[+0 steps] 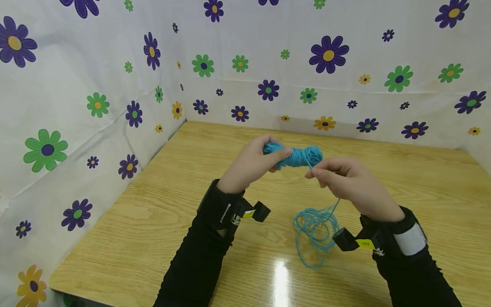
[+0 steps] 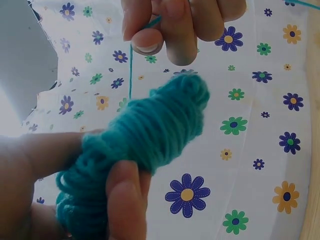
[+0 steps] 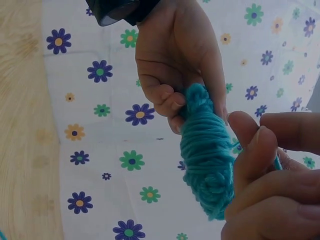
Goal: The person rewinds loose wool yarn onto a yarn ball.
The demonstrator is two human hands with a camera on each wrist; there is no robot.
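Skein: a bright blue yarn bundle, oblong, wound crosswise round its middle with looped ends (image 1: pixel 299 157), is up in your grip above the wood-grain bench (image 1: pixel 153 213), lying roughly level across the head view.
Left hand: your left hand (image 1: pixel 255 162) grips the skein's left end, thumb across the near face and fingers round the far side, closed snugly on the yarn.
Right hand: your right hand (image 1: pixel 347 181), just beside the skein's right end, pinches a thin blue yarn strand (image 1: pixel 308 163) between thumb and forefinger; the other fingers are bent in toward your palm.
Strand: it runs from the skein's wrapped middle to your right fingertips, and the left wrist view shows it drawn straight; below your right hand it slants down to the bench.
Loose yarn: a tangle of blue yarn loops (image 1: pixel 307 215) lies on the bench below your hands, nearer your right one, with one wide loop reaching toward you.
Wrists: you wear black sleeves (image 1: pixel 195 256) and a small black camera on each wrist (image 1: pixel 262 211).
Backdrop: white cloth printed with purple, green and orange flowers (image 1: pixel 153 13) hangs behind the bench and along its left side.
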